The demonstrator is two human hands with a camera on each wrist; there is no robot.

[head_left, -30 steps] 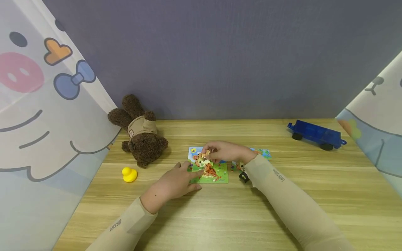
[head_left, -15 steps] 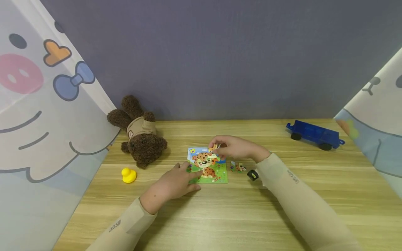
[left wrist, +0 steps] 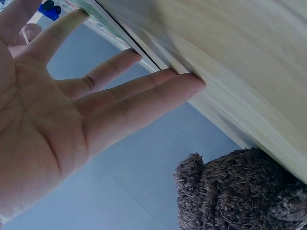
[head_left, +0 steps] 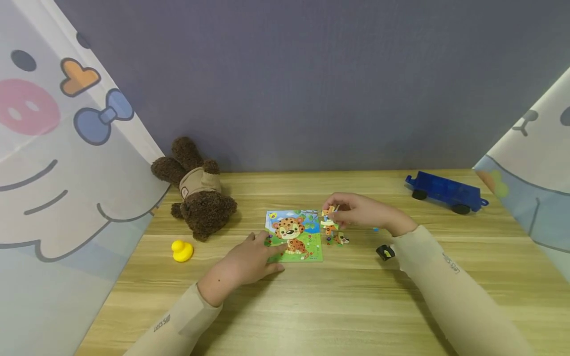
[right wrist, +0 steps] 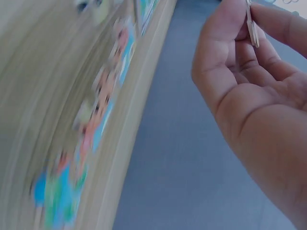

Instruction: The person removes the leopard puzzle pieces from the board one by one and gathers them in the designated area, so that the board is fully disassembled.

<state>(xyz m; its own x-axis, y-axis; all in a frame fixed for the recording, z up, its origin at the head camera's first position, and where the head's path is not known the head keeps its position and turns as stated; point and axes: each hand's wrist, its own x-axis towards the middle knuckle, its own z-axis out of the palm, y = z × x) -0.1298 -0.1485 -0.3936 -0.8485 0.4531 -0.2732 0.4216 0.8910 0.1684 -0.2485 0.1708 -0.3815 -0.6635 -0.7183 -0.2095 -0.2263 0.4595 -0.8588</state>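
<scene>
A square puzzle board (head_left: 314,249) with a spotted leopard cub picture lies on the wooden table. My left hand (head_left: 242,263) rests on its left side with fingers spread, index fingertip on the picture; the left wrist view shows these straight fingers (left wrist: 139,103) along the board's edge. Right of the board, my right hand (head_left: 358,212) pinches a thin puzzle piece (head_left: 328,211) between thumb and fingers. In the right wrist view that piece (right wrist: 252,28) shows edge-on. Loose puzzle pieces (head_left: 342,238) lie below the right hand, and more puzzle pieces (right wrist: 103,93) appear blurred there.
A brown plush toy (head_left: 207,212) lies at the back left, with a yellow rubber duck (head_left: 182,251) in front of it. At the back right stands a blue toy trailer (head_left: 447,191). A grey partition (head_left: 311,89) closes off the table's rear edge.
My right hand has lifted from the board's top and moved right past its edge, carrying a puzzle piece. The leopard's face is now uncovered. The left hand stays in place.
</scene>
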